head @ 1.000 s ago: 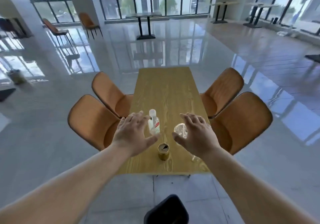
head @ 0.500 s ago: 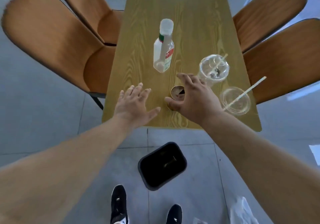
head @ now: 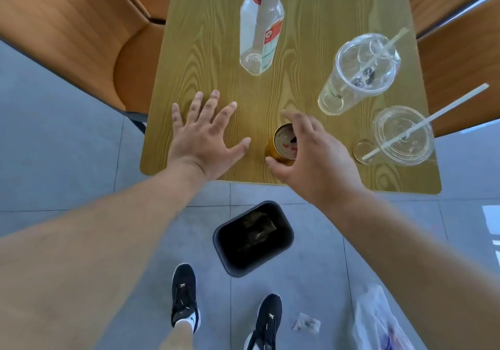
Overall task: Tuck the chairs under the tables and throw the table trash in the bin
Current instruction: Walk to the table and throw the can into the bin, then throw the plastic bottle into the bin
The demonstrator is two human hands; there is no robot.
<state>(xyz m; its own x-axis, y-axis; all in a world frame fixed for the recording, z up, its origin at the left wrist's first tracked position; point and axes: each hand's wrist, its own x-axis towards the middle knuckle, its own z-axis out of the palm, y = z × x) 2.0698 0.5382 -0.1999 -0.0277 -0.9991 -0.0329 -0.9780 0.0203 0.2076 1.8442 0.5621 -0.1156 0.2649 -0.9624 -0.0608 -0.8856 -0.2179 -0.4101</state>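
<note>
Right hand: the right hand (head: 311, 160) curls round the gold can (head: 282, 145) near the front edge of the wooden surface (head: 211, 51), thumb at the can's near side, fingers over its top and far side; whether it grips firmly cannot be told.
Left hand: the left hand (head: 203, 135) lies spread wide and flat over the surface, just left of the can, holding nothing.
Bottle: a clear bottle (head: 261, 30) stands further back, near the middle.
Cups: a lidded clear cup (head: 357, 76) with a straw stands to the right; a second clear cup (head: 400, 135) with a long straw stands by the front right corner.
Bin: a dark bin (head: 253, 238) stands on the floor below the front edge, between the arms.
Chairs: brown chairs (head: 67, 32) stand at both sides, seats partly under the surface.
Floor: black shoes (head: 185, 298), a crumpled scrap (head: 305, 322) and a plastic bag (head: 378, 322).
</note>
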